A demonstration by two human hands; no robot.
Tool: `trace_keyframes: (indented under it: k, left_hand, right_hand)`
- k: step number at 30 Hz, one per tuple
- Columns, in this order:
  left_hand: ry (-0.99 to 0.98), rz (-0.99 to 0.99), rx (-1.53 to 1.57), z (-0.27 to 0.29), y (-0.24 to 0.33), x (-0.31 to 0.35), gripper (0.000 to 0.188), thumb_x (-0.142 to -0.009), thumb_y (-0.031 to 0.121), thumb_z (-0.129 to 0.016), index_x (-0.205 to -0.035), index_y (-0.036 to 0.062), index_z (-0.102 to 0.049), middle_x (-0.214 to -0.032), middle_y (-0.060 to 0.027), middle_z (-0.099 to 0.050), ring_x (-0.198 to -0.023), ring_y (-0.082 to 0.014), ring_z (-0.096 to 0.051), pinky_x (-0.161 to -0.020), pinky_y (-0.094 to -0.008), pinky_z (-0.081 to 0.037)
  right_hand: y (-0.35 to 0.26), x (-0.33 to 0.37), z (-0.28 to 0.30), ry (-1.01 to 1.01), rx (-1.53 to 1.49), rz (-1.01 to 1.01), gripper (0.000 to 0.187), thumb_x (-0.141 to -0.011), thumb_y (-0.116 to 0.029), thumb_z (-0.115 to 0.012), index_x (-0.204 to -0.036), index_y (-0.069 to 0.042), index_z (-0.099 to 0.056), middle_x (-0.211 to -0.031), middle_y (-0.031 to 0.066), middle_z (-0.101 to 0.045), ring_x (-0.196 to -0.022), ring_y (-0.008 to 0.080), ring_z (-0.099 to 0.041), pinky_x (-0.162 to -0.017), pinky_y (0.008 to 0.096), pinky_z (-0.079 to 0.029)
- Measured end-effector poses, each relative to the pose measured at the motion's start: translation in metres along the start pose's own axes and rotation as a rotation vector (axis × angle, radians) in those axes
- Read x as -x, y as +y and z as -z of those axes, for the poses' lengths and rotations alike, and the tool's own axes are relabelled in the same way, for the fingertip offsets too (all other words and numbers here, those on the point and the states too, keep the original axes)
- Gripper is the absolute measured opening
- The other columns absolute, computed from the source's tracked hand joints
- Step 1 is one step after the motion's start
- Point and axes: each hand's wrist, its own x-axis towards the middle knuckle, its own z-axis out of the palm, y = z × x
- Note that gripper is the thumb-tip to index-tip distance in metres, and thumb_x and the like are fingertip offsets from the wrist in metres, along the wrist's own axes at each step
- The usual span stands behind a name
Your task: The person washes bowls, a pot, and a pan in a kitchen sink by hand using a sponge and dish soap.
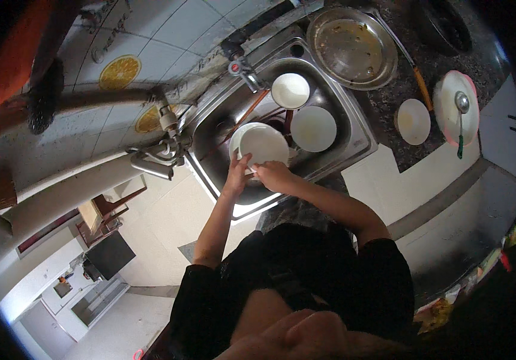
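Over the near part of the steel sink [363, 141], both my hands are at a white bowl [264, 144] whose inside faces up. My left hand [238, 174] grips its near left rim. My right hand [273, 176] is closed at the near rim, its fingers gathered close to the left hand. Something small and white shows between the hands; I cannot tell whether it is part of the bowl. Another white bowl edge [234, 139] shows just behind the held one. In the sink also lie a small white bowl [290, 91] and a wider pale bowl [314, 129].
A tap [246, 75] reaches over the sink's far side. A long thin reddish stick [252, 108] leans inside. On the dark counter at right are a large metal pan [354, 48], a wooden-handled utensil [421, 90], a white bowl [413, 122] and a pink-rimmed dish [450, 96] holding a spoon [461, 108].
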Motion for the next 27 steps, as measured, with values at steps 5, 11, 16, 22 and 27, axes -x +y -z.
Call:
trace_keyframes:
  k: [5, 11, 16, 22, 27]
  left_hand:
    - [0.291, -0.497, -0.687, 0.062, -0.017, -0.006, 0.059, -0.067, 0.026, -0.061, -0.114, 0.0054, -0.032, -0.092, -0.0180, -0.047, -0.091, -0.0301, -0.043, -0.076, -0.0388, -0.037]
    - [0.486, -0.535, -1.184, 0.039, -0.015, -0.021, 0.062, -0.063, 0.029, -0.063, -0.115, 0.0114, -0.033, -0.099, -0.0231, -0.044, -0.094, -0.0387, -0.040, -0.082, -0.0440, -0.034]
    - [0.392, -0.499, -1.133, 0.032, -0.047, -0.065, 0.057, -0.068, 0.039, -0.057, -0.114, 0.0124, -0.035, -0.107, -0.0219, -0.043, -0.100, -0.0381, -0.039, -0.087, -0.0425, -0.029]
    - [0.283, -0.294, -0.631, 0.059, -0.071, -0.104, 0.052, -0.078, 0.049, -0.042, -0.117, 0.0147, -0.035, -0.114, -0.0179, -0.041, -0.108, -0.0328, -0.034, -0.090, -0.0385, -0.026]
    - [0.184, -0.009, -0.337, 0.034, -0.042, -0.081, 0.059, -0.076, 0.057, -0.038, -0.120, 0.0174, -0.030, -0.115, -0.0141, -0.038, -0.103, -0.0283, -0.041, -0.079, -0.0416, -0.039]
  right_hand:
    - [0.040, -0.041, -0.043, 0.524, 0.205, 0.057, 0.012, -0.077, -0.015, -0.047, -0.080, -0.004, -0.051, -0.072, 0.0157, -0.055, -0.070, 0.0307, -0.054, -0.060, 0.0388, -0.042]
    - [0.116, -0.053, -0.122, 0.521, 0.243, 0.011, 0.011, -0.071, -0.016, -0.049, -0.076, -0.007, -0.054, -0.074, 0.0131, -0.052, -0.069, 0.0288, -0.051, -0.064, 0.0376, -0.042]
    - [0.101, -0.060, -0.074, 0.575, 0.805, 0.146, 0.010, -0.067, -0.016, -0.051, -0.071, -0.007, -0.055, -0.075, 0.0117, -0.055, -0.065, 0.0303, -0.052, -0.064, 0.0394, -0.042]
    - [0.082, -0.052, -0.049, -0.010, 0.235, -0.373, 0.017, -0.062, -0.011, -0.055, -0.078, -0.006, -0.056, -0.072, 0.0133, -0.056, -0.074, 0.0310, -0.053, -0.060, 0.0424, -0.043]
    - [0.085, -0.071, -0.104, 0.356, -0.134, -0.218, 0.042, -0.062, -0.008, -0.055, -0.102, -0.005, -0.045, -0.097, 0.0186, -0.049, -0.085, 0.0317, -0.050, -0.066, 0.0392, -0.043]
